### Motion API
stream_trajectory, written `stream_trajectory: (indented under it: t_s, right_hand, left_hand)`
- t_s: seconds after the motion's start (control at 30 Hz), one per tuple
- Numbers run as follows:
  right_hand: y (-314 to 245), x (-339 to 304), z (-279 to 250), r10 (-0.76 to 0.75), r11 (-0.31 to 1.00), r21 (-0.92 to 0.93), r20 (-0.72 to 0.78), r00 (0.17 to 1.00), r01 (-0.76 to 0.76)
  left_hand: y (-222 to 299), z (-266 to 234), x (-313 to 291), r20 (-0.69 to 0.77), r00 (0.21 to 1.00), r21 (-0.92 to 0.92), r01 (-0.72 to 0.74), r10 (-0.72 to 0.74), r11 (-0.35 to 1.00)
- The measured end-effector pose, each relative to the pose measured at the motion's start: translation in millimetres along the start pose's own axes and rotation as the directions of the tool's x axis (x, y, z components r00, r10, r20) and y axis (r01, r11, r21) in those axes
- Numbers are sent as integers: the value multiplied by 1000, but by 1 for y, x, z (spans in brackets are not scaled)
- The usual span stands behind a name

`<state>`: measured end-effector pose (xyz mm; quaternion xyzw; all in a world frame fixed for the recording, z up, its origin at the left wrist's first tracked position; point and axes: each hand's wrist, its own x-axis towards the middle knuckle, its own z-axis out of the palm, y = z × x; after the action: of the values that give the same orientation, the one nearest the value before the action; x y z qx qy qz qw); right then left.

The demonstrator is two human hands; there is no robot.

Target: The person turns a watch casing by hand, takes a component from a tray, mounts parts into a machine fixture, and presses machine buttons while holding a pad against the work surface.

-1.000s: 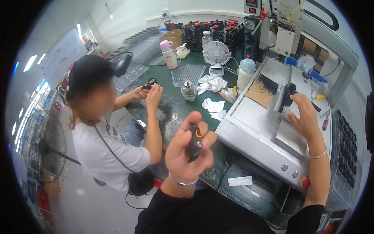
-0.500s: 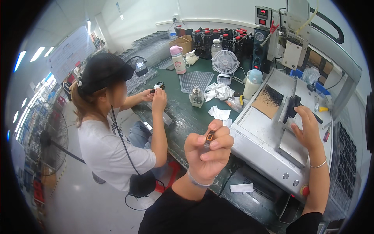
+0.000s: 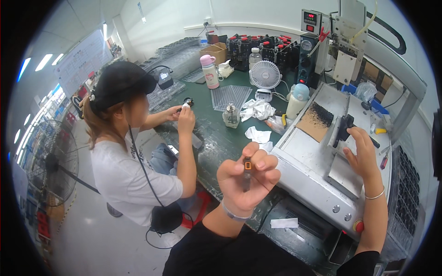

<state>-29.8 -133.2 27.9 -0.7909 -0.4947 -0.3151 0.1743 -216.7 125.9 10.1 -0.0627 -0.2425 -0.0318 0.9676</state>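
My left hand [image 3: 247, 184] is raised in front of me. Between its thumb and fingers it pinches a small dark part with an orange rectangular outline [image 3: 248, 166]. My right hand [image 3: 362, 152] is over the bench machine, its fingers stretched and the thumb apart. Its fingertips rest at or just beside a black clamp-like fixture [image 3: 344, 128] on the machine; whether they press on it is hard to see. Below the thumb lies a grey metal block [image 3: 344, 175]. A brown pad with black residue [image 3: 315, 122] lies on the machine's white bed [image 3: 294, 142], left of the fixture.
At the left a co-worker [image 3: 133, 165] in a cap holds a small part in both hands. On the green table [image 3: 212, 138] stand a glass jar [image 3: 231, 116], a pink bottle [image 3: 210, 71], a small fan [image 3: 265, 75] and crumpled tissues [image 3: 258, 109]. A red button [image 3: 358, 226] sits at the machine's front.
My left hand has turned the small part so its orange outline faces me more upright, and the fingers have shifted slightly. My right hand stays about where it was.
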Motion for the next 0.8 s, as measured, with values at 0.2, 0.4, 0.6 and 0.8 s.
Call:
stream_trajectory:
  t_s: [0.2, 0.4, 0.6, 0.8]
  right_hand:
    - [3, -3, 1, 30, 1000, -7, 33, 999, -30]
    - [3, -3, 0, 46, 999, 9, 40, 998, -46]
    - [1, -1, 0, 37, 999, 11, 36, 999, -37]
    - [2, 0, 2, 39, 999, 16, 42, 998, -40]
  left_hand:
    - [-14, 8, -16, 378, 780, 833, -522, 499, 185]
    - [-9, 13, -18, 619, 683, 781, -586, 388, -216]
    - [-7, 16, -24, 651, 685, 759, -580, 326, -298]
    - [-7, 15, -26, 662, 679, 750, -590, 318, -300]
